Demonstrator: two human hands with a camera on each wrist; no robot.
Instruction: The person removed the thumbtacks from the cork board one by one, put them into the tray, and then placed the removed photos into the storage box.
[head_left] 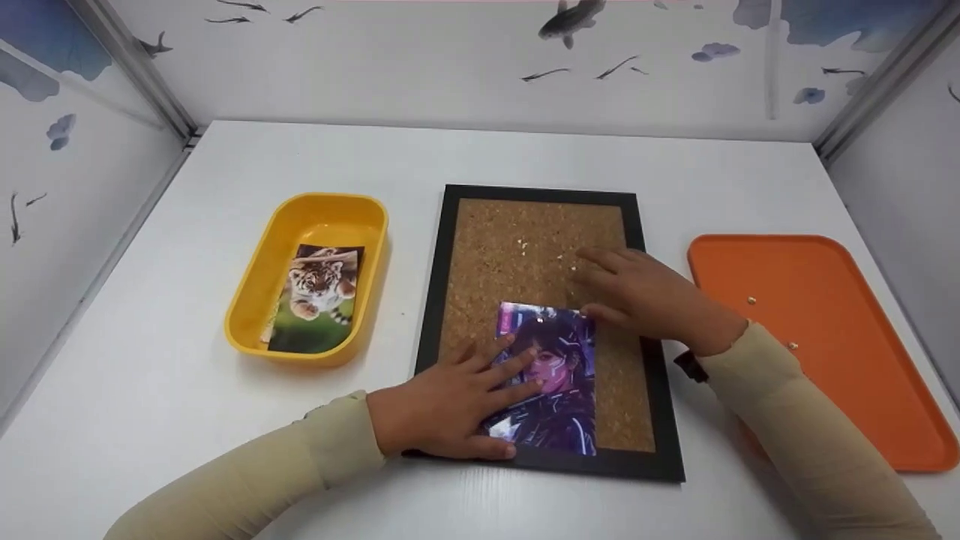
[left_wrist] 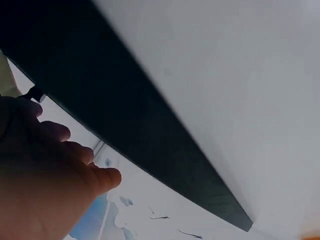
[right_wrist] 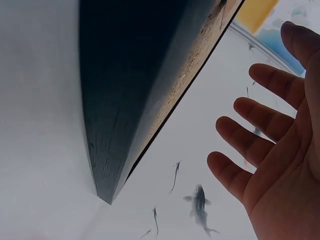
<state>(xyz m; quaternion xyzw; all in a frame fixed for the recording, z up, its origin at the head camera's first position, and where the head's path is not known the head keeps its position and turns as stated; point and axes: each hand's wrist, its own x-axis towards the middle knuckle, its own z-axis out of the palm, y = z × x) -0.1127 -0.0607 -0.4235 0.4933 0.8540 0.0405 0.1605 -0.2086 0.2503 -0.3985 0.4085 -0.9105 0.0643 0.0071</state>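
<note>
Portrait card (head_left: 564,397) under splayed left hand (head_left: 457,401); right hand (head_left: 646,296) outstretched.

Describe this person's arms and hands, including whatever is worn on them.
Both arms wear long, pale beige sleeves, plain and slightly creased, ending at the wrists. The left hand and right hand are bare: no gloves, and no rings that I can see. A small black object shows beside the right cuff, but its nature is unclear.
</note>
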